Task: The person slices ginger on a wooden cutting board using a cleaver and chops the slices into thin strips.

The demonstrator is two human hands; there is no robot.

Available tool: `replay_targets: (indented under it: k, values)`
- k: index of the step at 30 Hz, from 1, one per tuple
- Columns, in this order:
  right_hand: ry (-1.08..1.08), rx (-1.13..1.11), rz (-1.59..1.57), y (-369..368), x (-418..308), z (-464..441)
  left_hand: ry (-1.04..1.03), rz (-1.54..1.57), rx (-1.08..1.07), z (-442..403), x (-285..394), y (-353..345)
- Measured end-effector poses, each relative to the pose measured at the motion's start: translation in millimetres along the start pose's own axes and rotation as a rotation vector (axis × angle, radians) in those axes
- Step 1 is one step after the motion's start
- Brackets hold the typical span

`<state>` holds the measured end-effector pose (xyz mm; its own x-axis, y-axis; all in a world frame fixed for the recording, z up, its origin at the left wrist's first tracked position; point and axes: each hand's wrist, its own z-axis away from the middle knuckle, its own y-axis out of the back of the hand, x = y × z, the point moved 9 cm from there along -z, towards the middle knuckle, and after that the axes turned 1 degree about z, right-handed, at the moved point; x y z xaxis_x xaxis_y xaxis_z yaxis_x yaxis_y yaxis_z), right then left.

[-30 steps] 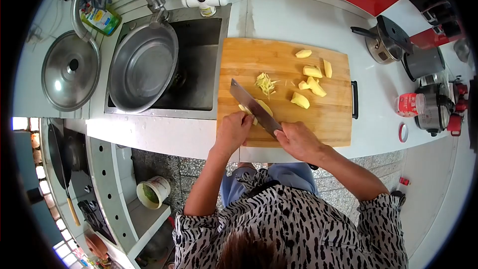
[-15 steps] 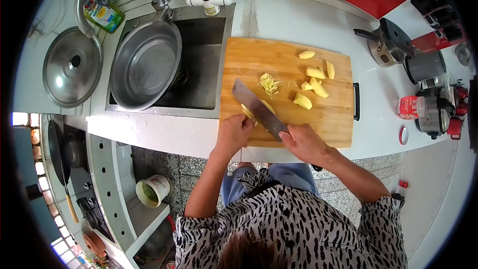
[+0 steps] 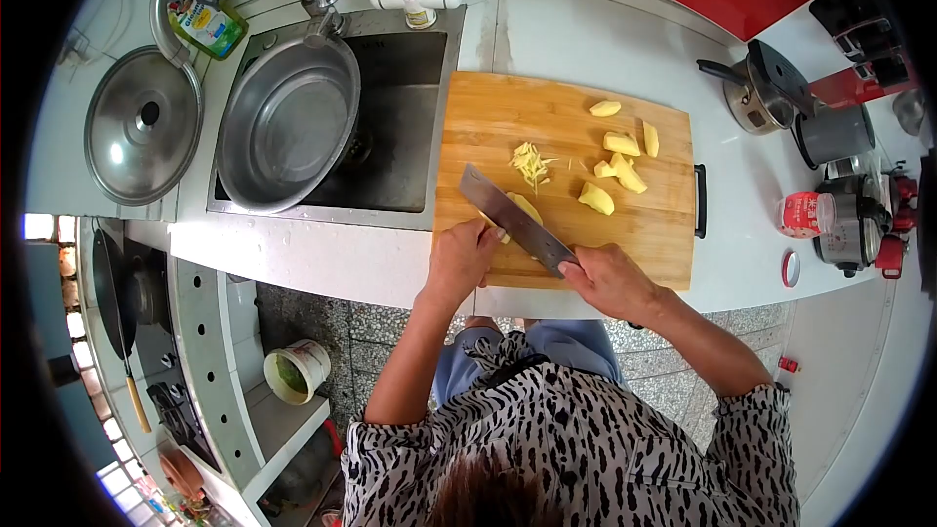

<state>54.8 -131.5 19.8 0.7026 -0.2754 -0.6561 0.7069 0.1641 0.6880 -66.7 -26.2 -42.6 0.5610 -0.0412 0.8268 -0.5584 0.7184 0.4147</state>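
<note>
My right hand point(image 3: 617, 283) is closed round the handle of a cleaver point(image 3: 517, 220), whose broad blade slants up and left over the wooden cutting board point(image 3: 566, 102). At the board's near left edge my left hand point(image 3: 461, 260) has its fingers bent and pressed on a piece of peeled ginger point(image 3: 502, 230), mostly hidden by the fingers and the blade. Another yellow slice point(image 3: 525, 205) shows just beyond the blade. A small pile of ginger shreds point(image 3: 530, 165) lies farther back. Several peeled ginger chunks point(image 3: 596, 198) are spread over the board's right half.
Left of the board, a large metal basin point(image 3: 293, 122) sits in the sink point(image 3: 400, 176) under the faucet. A pot lid point(image 3: 144, 141) lies beyond it. On the right stand a saucepan point(image 3: 753, 102), a red-labelled jar point(image 3: 802, 214) and a loose jar lid point(image 3: 791, 268).
The cleaver and my right hand have shifted slightly right and down. My left hand stays at the ginger with little movement. The whole view has shifted slightly.
</note>
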Motion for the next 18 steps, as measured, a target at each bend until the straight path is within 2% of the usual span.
replay_targets:
  k: [3, 6, 10, 13, 18]
  values:
    - [-0.056, -0.058, 0.045, -1.5, 0.5, -2.2, 0.01, 0.011, -0.009, 0.1, 0.7, 0.1]
    - [0.001, -0.005, 0.008, -5.2, -0.9, -4.0, 0.028, 0.01, -0.016, 0.2, 1.0, -0.2]
    - [-0.047, -0.015, 0.026, -20.2, -10.9, -16.9, 0.076, -0.041, -0.046, 0.4, -1.7, -2.6]
    - [0.055, 0.094, 0.095, -27.8, -14.5, -28.7, 0.083, -0.03, -0.04, 2.6, -1.4, -1.9]
    - [0.021, 0.069, -0.052, -15.1, -7.6, -26.9, 0.064, -0.067, -0.005, 0.8, -7.4, -2.4]
